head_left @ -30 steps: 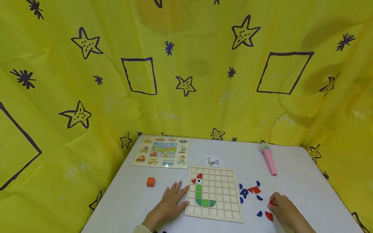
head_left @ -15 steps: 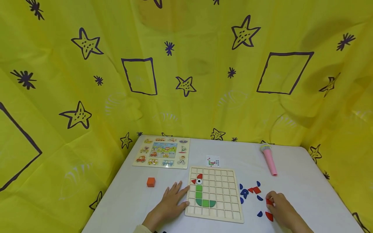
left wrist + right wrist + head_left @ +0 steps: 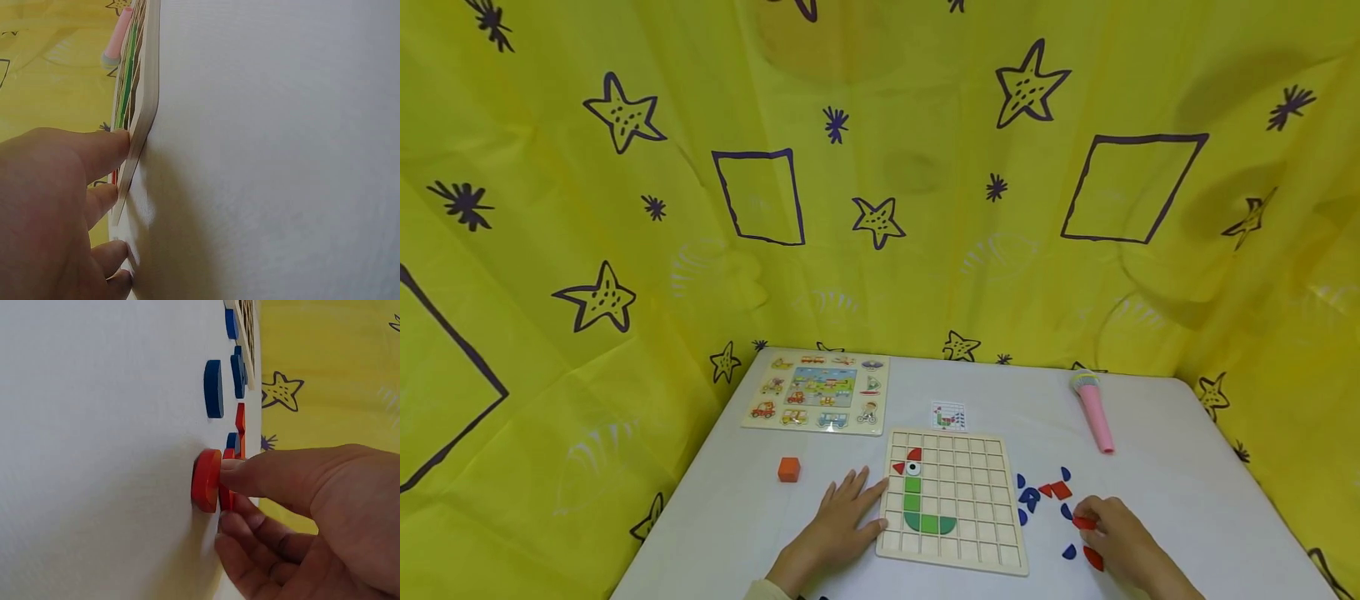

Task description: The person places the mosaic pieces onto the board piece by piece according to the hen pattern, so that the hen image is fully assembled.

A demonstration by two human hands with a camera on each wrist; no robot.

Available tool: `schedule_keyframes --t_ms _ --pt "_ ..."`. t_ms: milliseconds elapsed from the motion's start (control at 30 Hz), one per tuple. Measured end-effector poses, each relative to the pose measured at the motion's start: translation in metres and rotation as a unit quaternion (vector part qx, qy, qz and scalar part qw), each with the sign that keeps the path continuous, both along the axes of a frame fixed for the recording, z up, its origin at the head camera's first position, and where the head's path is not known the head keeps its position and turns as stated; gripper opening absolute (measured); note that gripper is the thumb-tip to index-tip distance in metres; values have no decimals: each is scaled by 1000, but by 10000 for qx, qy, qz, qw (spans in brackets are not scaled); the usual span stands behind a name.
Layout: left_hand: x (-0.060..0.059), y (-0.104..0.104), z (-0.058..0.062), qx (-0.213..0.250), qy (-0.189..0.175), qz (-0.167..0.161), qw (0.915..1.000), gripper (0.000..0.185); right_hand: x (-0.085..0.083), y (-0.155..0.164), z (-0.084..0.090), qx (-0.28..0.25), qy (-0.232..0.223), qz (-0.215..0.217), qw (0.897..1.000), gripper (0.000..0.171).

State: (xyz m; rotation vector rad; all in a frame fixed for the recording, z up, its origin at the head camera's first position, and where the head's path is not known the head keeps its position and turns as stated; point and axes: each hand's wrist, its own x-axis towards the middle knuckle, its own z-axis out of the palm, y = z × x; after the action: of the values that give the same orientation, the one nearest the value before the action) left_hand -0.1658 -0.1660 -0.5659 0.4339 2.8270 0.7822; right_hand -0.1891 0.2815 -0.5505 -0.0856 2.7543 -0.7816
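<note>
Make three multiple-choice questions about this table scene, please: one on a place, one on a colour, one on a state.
1. Where does the orange cube lie?
A. left of the grid board
B. on the grid board
C. beside the pink microphone

2. What colour is the piece at the right hand's fingertips?
A. green
B. red
C. yellow

3. What is the left hand doing?
A. lifting the vehicle puzzle
B. holding a blue piece
C. resting flat on the table, fingers against the grid board's left edge

Answers:
1. A, the head view shows the cube on the white table to the left of the board.
2. B, the right wrist view shows a red piece under the thumb and fingers.
3. C, the left wrist view shows straight fingers touching the board's edge.
</note>
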Motion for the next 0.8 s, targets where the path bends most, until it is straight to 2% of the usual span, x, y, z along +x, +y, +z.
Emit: schedule_keyframes --t_ms 100,333,533,667,800 --pt "0 0 -2 -39 -29 24 10000 64 1 -3 0 -9 63 31 10000 21" --pt "1 0 -1 -31 8 26 10000 64 3 -9 -2 -18 137 -209 9997 29" --pt "1 1 2 -15 26 3 10000 64 3 -15 -2 -96 79 -25 9999 18" --pt "0 1 3 -17 24 8 10000 64 4 -19 1 -203 -49 -3 9998 19" --pt "0 1 2 -12 24 10 10000 64 7 -21 2 -223 77 -19 9997 18"
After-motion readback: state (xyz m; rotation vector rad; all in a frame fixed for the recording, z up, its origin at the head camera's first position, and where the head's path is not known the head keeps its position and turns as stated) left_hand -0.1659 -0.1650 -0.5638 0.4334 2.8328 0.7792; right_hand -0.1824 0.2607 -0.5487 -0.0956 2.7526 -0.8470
